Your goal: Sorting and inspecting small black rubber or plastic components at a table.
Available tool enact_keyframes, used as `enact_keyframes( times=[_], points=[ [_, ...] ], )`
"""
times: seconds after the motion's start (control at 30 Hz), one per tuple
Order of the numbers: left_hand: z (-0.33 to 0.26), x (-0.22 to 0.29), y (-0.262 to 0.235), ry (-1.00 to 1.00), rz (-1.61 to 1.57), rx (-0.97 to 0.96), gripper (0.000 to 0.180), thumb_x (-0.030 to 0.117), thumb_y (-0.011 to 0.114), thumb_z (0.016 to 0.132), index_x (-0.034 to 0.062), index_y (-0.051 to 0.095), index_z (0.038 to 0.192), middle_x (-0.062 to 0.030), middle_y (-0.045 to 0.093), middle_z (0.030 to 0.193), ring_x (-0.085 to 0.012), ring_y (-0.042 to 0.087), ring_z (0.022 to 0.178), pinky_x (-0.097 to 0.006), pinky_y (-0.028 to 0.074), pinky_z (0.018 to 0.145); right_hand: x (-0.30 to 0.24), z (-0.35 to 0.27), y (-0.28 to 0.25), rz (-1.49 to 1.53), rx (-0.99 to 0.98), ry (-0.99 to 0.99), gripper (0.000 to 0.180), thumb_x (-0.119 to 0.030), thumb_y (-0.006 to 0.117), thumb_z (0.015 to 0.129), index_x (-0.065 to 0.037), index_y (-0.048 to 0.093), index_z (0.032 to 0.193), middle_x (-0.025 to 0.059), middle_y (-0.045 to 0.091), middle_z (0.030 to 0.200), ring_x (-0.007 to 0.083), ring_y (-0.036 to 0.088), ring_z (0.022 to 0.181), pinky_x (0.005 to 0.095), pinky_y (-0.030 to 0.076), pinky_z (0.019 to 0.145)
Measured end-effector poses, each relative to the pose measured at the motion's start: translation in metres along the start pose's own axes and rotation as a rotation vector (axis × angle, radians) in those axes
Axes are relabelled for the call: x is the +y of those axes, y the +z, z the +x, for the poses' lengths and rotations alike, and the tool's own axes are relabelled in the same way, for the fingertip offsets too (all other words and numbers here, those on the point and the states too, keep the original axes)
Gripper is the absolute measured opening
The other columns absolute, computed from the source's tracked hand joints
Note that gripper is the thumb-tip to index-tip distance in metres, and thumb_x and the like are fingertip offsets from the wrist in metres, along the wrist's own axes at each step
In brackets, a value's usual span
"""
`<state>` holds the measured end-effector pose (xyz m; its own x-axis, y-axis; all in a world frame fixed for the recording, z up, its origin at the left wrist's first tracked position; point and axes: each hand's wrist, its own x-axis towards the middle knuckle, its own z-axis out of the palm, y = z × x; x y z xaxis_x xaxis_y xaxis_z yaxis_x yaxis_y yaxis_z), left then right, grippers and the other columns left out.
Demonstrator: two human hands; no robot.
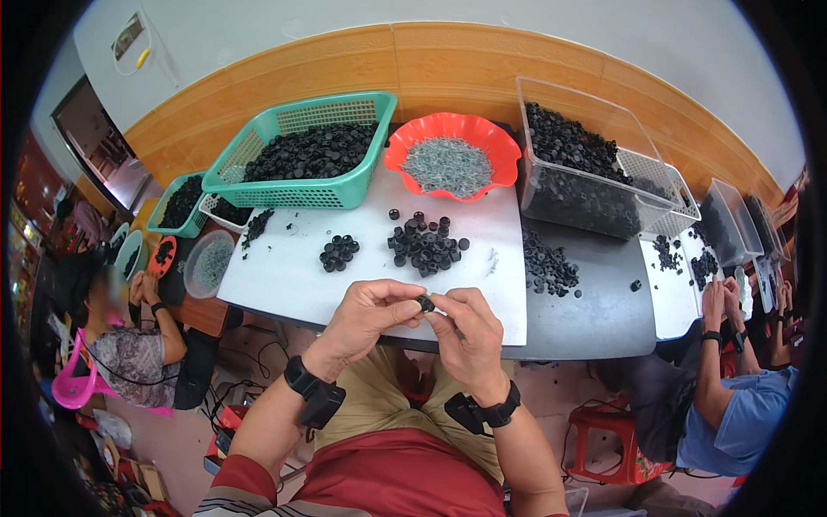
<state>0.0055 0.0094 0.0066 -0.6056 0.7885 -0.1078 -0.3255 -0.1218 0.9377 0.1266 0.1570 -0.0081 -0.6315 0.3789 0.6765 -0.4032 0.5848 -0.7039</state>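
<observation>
Just in front of the table's near edge, my left hand point(370, 314) pinches a small black plastic part point(425, 303) between thumb and fingertips. My right hand point(469, 332) meets it from the other side, thumb and forefinger pressed together at the part; whatever lies between them is too small to make out. Beyond my hands, on a white sheet point(293, 284), sits a pile of black round caps point(426, 250). A smaller cluster of black caps point(338, 252) lies to its left.
A green basket point(301, 196) of black parts, a red scalloped bowl point(452, 122) of thin metal pieces and a clear bin point(586, 177) of black parts line the back. Loose black parts point(550, 265) lie right. People work at left point(129, 345) and right point(732, 405).
</observation>
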Motion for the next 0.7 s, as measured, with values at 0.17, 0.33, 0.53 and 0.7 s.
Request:
enact_keyframes(
  times=[0.17,0.33,0.53,0.7],
  points=[
    [-0.0007,0.0002,0.0008,0.003,0.003,0.006,0.028,0.005,0.072,0.096,-0.0043,0.07,0.121,-0.009,0.075,0.099,-0.0125,0.072,0.085,-0.025,0.06,0.08,-0.0006,0.0005,-0.0005,-0.005,0.013,-0.023,0.03,0.006,0.076,0.086,-0.001,0.072,0.114,0.0114,0.064,0.096,0.0177,0.06,0.069,0.0274,0.048,0.059],
    [-0.0009,-0.0005,0.0008,0.002,-0.003,0.006,0.027,0.005,0.072,0.096,-0.0045,0.07,0.121,-0.0092,0.075,0.099,-0.0125,0.071,0.084,-0.025,0.06,0.08,0.0008,0.0006,-0.0009,-0.028,0.012,-0.052,0.028,0.006,0.074,0.087,-0.001,0.071,0.114,0.0126,0.066,0.096,0.022,0.069,0.07,0.0308,0.054,0.058],
    [-0.0015,-0.0003,0.0011,0.005,-0.001,0.012,0.027,0.006,0.073,0.095,-0.0044,0.071,0.121,-0.0094,0.075,0.1,-0.0128,0.072,0.084,-0.025,0.06,0.08,0.0022,-0.0006,0.0,-0.038,0.012,-0.064,0.028,0.005,0.075,0.087,0.0,0.071,0.114,0.0129,0.067,0.096,0.0235,0.07,0.071,0.0318,0.055,0.058],
    [-0.002,0.0,0.0014,-0.007,-0.016,0.014,0.028,0.006,0.073,0.096,-0.0045,0.071,0.121,-0.0091,0.075,0.101,-0.0125,0.072,0.084,-0.025,0.06,0.08,0.0042,-0.0021,0.001,-0.035,0.012,-0.064,0.028,0.005,0.075,0.087,-0.001,0.072,0.114,0.0128,0.067,0.096,0.0218,0.068,0.072,0.0301,0.054,0.059]
  ],
)
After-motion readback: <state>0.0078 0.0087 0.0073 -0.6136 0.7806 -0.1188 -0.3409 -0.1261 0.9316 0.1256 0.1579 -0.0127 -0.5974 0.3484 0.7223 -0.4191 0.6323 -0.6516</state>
